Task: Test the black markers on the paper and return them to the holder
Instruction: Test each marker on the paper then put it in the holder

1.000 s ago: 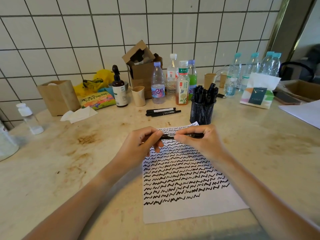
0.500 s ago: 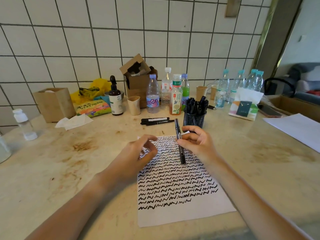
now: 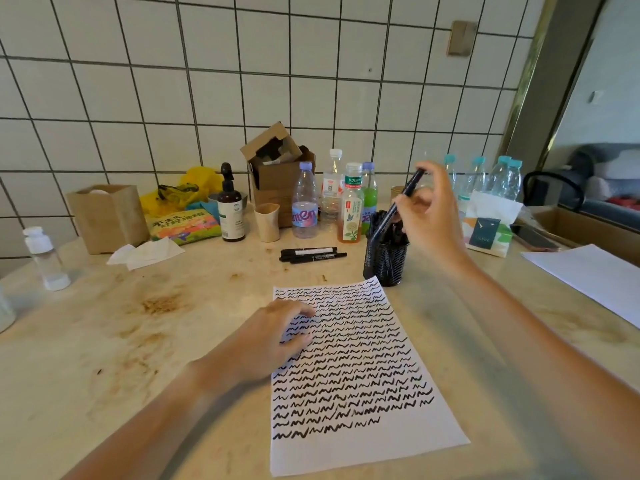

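— What's in your hands?

— My right hand (image 3: 427,216) pinches a black marker (image 3: 403,199), tilted, its lower end down among the other markers in the mesh holder (image 3: 384,261). My left hand (image 3: 273,336) lies with relaxed fingers on the left edge of the paper (image 3: 349,368), holding nothing.

— And the paper?

— Flat on the table (image 3: 104,341) in front of me, covered in rows of black squiggles down to a bare strip at the near end. The holder stands just off its far right corner.

— What else is around?

— Two markers (image 3: 311,254) lie side by side on the table, left of the holder. Behind them stands a row of bottles (image 3: 349,209), a paper cup (image 3: 267,221), a dark pump bottle (image 3: 230,211) and an open cardboard box (image 3: 277,168) against the tiled wall. Further left there is a brown box (image 3: 107,216), a crumpled tissue (image 3: 145,252), a snack bag (image 3: 185,226) and a small clear bottle (image 3: 45,258). Right of my hand sits a tissue pack (image 3: 488,226), with another white sheet (image 3: 595,275) at the table's right edge.

— Anything you can't make out?

— My right hand covers part of the holder's mouth, so I cannot tell whether the marker's tip touches bottom. My left fingertips are blurred. The second sheet runs out of view.
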